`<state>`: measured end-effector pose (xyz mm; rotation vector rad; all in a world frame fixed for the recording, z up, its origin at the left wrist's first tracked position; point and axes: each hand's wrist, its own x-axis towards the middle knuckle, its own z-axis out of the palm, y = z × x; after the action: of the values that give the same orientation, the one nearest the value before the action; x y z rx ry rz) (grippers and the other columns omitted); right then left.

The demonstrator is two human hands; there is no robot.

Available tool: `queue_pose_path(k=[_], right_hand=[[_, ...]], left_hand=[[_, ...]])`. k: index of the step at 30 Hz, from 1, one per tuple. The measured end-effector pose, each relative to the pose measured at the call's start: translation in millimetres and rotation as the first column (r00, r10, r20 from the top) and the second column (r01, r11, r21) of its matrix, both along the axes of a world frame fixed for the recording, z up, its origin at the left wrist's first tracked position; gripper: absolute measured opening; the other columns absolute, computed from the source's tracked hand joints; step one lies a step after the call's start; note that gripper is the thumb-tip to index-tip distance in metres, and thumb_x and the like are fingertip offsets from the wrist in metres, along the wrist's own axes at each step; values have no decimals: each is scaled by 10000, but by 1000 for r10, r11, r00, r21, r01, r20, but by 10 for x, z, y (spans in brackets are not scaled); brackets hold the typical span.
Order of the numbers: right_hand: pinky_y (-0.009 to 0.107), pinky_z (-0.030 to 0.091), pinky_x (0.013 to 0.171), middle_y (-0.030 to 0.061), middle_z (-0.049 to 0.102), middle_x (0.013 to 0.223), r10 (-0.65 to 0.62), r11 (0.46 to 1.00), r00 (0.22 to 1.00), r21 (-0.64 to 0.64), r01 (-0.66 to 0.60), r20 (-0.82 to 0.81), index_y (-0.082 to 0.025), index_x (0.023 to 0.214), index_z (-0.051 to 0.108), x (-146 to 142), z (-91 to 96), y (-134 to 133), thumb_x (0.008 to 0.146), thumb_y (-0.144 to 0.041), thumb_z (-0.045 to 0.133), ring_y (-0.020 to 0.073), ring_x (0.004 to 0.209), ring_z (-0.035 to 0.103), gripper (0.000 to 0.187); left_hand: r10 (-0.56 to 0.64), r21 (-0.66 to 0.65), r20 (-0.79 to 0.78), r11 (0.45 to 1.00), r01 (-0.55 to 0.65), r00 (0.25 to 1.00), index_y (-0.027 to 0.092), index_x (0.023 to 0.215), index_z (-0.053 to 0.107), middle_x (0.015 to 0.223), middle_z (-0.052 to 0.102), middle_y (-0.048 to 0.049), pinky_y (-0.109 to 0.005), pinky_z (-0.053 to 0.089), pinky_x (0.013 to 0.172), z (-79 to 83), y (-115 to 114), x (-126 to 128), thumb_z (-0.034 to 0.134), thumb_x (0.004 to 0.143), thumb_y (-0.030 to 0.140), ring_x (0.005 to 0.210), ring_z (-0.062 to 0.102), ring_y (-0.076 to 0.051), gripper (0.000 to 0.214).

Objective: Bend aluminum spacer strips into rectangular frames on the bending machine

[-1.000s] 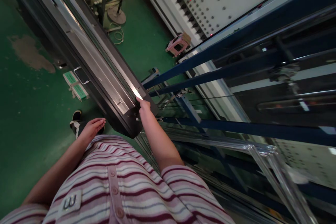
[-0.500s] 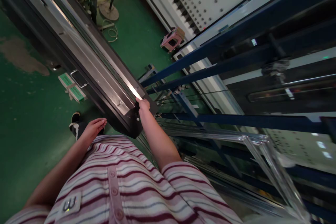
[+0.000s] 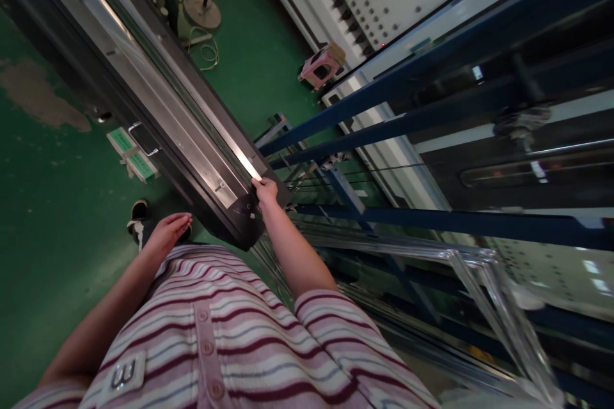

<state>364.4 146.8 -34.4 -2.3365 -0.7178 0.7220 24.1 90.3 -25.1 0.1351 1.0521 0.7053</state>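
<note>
Green floor (image 3: 62, 217) lies beneath a long dark metal channel (image 3: 189, 153), which runs from the upper left down to the person's waist. At its near end, the right hand (image 3: 267, 193) has thumb and fingers in a narrow position, touching the end of a bright metal strip (image 3: 248, 163); whether they pinch the strip or only rest on it, I cannot tell. The strip lies along the far side of the channel. The left hand (image 3: 167, 230) is before the body, its fingers gathered with the fingertips close together, just beside the near edge of the channel.

Compared with one second ago, both hands keep almost the same posture, and the right one remains at the same end of the strip. Mainly the view has turned a little.

Near the left hand, a green-and-white box (image 3: 133, 154) sits on the floor along the channel's side. To the left, the floor gives wide room. To the right, room is tighter: blue rails (image 3: 432, 222) and shiny bars (image 3: 480, 259) stand close beside the right forearm.
</note>
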Motion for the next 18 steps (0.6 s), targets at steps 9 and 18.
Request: queue_pose_path(k=[9, 18], right_hand=[[255, 504, 837, 48, 701, 858, 27, 998, 999, 50, -29, 47, -200, 700, 655, 74, 12, -43, 710, -286, 729, 202, 986, 624, 114], [257, 505, 782, 20, 716, 767, 19, 996, 998, 91, -23, 52, -192, 673, 675, 246, -24, -101, 687, -259, 726, 192, 856, 663, 85]], left_hand=[[1, -2, -25, 1000, -1, 1000, 136, 885, 727, 875, 746, -87, -303, 556, 904, 40, -92, 42, 881, 630, 217, 953, 701, -209, 308], [23, 3, -10, 1000, -23, 1000, 125, 873, 736, 887, 750, -95, -278, 574, 853, 18, -96, 165, 872, 643, 205, 888, 705, -191, 279]])
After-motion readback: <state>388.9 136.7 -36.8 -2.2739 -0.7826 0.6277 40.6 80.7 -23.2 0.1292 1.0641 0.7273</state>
